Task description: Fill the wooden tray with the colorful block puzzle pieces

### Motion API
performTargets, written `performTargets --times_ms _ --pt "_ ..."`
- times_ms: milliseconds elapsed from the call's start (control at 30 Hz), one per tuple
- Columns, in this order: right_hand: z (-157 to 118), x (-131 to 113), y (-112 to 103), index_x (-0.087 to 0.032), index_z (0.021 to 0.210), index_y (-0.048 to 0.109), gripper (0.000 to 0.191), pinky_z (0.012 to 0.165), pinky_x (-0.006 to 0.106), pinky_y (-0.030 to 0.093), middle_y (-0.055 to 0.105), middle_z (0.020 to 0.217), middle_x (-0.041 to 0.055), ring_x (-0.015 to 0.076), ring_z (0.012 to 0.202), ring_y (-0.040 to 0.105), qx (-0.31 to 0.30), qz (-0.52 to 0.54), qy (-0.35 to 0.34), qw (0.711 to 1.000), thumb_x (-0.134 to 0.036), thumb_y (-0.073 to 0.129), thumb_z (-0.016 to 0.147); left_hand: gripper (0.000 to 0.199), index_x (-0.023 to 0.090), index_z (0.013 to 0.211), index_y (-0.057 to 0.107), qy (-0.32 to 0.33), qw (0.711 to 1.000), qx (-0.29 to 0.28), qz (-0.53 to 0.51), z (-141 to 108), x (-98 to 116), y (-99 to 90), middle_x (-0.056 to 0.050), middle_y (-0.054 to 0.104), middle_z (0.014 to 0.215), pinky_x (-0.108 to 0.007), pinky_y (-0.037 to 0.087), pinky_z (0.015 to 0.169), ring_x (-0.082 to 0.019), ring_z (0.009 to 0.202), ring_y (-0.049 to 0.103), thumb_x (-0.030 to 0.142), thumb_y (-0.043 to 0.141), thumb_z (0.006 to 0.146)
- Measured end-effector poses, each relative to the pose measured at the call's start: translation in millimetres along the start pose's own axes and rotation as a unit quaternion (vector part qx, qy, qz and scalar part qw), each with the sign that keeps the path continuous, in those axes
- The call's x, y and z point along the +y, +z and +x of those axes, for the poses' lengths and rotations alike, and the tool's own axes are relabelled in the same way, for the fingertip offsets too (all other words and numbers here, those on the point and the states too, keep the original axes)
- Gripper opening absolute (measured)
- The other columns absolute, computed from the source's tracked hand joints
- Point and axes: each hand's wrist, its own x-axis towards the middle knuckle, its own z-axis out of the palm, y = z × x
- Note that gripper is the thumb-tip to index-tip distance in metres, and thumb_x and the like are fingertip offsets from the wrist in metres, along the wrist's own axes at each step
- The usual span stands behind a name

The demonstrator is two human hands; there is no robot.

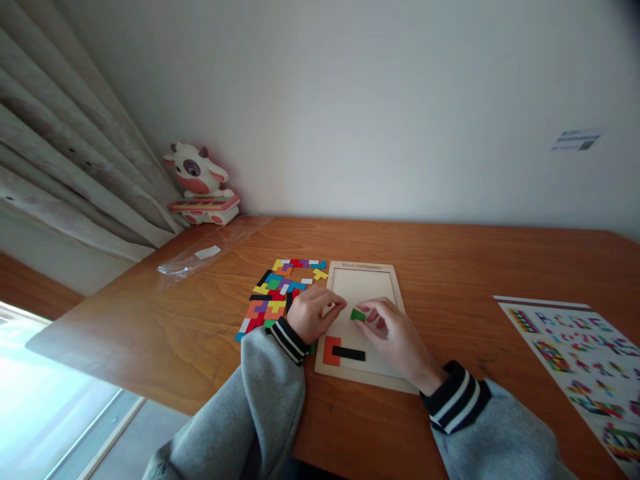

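Observation:
A green puzzle piece (358, 315) is pinched between the thumb and fingers of my right hand (393, 331), over the wooden puzzle board (360, 287). My left hand (313, 312) hovers at the board's left edge, thumb and fingertips close together; whether anything small is between them I cannot make out. In the board's lower left corner lie an orange piece (329, 351) and a black bar piece (349, 353) that fits against it. Many coloured block pieces (275, 293) lie flat left of the board, some hidden behind my left hand and sleeve.
A printed pattern sheet (575, 347) lies on the wooden table (450, 267) at the right. Clear plastic wrapping (200, 257) rests at the back left, near a cow-shaped toy piano (203, 187). A curtain (65, 127) hangs at the left, and a wall (375, 113) stands behind the table.

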Motion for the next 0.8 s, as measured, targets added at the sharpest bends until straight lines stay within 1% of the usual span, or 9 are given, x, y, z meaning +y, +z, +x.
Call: performTargets --times_ms 67,100,167,233,300,367,533,633,800 --pt "0.7 -0.1 -1.1 -0.023 0.1 0.064 0.009 0.069 0.032 0.057 0.068 0.097 0.0055 0.0177 0.077 0.066 -0.001 -0.009 -0.001 1.0 -0.026 0.06 0.093 0.011 0.019 0.09 0.069 -0.056 0.997 0.032 0.029 0.5 -4.0 -2.5 -0.003 0.071 0.077 -0.03 0.053 0.073 -0.015 0.072 0.064 0.024 0.06 0.095" --pt "0.7 0.7 -1.2 -0.023 0.099 0.064 0.008 0.069 0.032 0.058 0.068 0.096 0.0054 0.0179 0.077 0.066 -0.004 -0.014 0.001 1.0 -0.026 0.059 0.093 0.011 0.019 0.093 0.069 -0.068 0.996 0.03 0.037 0.3 -6.1 -3.3 -0.004 0.071 0.079 -0.031 0.054 0.074 -0.016 0.074 0.064 0.026 0.06 0.095" --pt "0.2 3.8 -0.3 -0.023 0.1 0.064 0.009 0.074 0.035 0.059 0.069 0.098 0.006 0.0201 0.083 0.067 -0.004 -0.034 0.0 0.999 -0.027 0.06 0.092 0.015 0.019 0.101 0.069 -0.059 0.997 -0.003 0.04 -1.0 -9.3 -3.0 -0.005 0.073 0.088 -0.034 0.055 0.08 -0.019 0.083 0.066 0.03 0.061 0.094" --pt "-0.9 8.5 1.3 -0.023 0.106 0.064 0.016 0.085 0.042 0.058 0.07 0.105 0.0077 0.0242 0.096 0.067 0.008 -0.066 -0.011 0.998 -0.027 0.062 0.091 0.023 0.019 0.108 0.068 -0.022 0.998 -0.06 0.027 -3.0 -9.9 -0.2 -0.007 0.074 0.1 -0.037 0.055 0.086 -0.021 0.093 0.066 0.035 0.063 0.093" --pt "-2.0 13.5 2.7 -0.022 0.113 0.063 0.024 0.093 0.047 0.055 0.07 0.111 0.0092 0.0273 0.105 0.066 0.022 -0.099 -0.012 0.995 -0.028 0.065 0.09 0.029 0.018 0.114 0.068 0.013 0.994 -0.112 0.013 -5.1 -8.5 3.9 -0.009 0.074 0.108 -0.038 0.054 0.09 -0.023 0.098 0.065 0.039 0.062 0.094" --pt "-2.5 17.3 3.4 -0.022 0.115 0.063 0.027 0.092 0.048 0.055 0.071 0.111 0.0094 0.028 0.103 0.067 0.026 -0.116 0.003 0.993 -0.029 0.066 0.089 0.031 0.018 0.117 0.067 0.029 0.99 -0.138 0.005 -6.7 -6.7 7.5 -0.009 0.074 0.111 -0.038 0.054 0.092 -0.023 0.1 0.064 0.038 0.06 0.095" --pt "0.0 16.4 0.6 -0.023 0.105 0.066 0.02 0.08 0.042 0.058 0.074 0.1 0.0063 0.0244 0.086 0.069 0.016 -0.1 0.026 0.995 -0.022 0.069 0.086 0.033 0.019 0.122 0.065 0.03 0.989 -0.146 0.004 -9.4 -7.6 9.7 -0.008 0.074 0.113 -0.037 0.054 0.092 -0.022 0.1 0.063 0.038 0.061 0.095" --pt "1.8 10.9 -2.0 -0.023 0.1 0.065 0.018 0.08 0.041 0.057 0.073 0.098 0.0052 0.0239 0.087 0.068 0.012 -0.084 0.006 0.996 -0.018 0.07 0.083 0.033 0.018 0.121 0.065 0.027 0.989 -0.149 0.004 -9.7 -8.5 8.7 -0.008 0.075 0.106 -0.035 0.055 0.088 -0.022 0.097 0.064 0.038 0.062 0.095" --pt "0.0 5.2 0.4 -0.023 0.096 0.062 0.014 0.076 0.035 0.058 0.07 0.093 0.004 0.0205 0.084 0.068 -0.013 -0.034 -0.042 0.998 -0.012 0.062 0.088 0.028 0.018 0.116 0.067 0.023 0.991 -0.134 -0.016 -8.3 -5.1 9.2 -0.006 0.075 0.092 -0.03 0.054 0.082 -0.018 0.088 0.067 0.037 0.059 0.097"
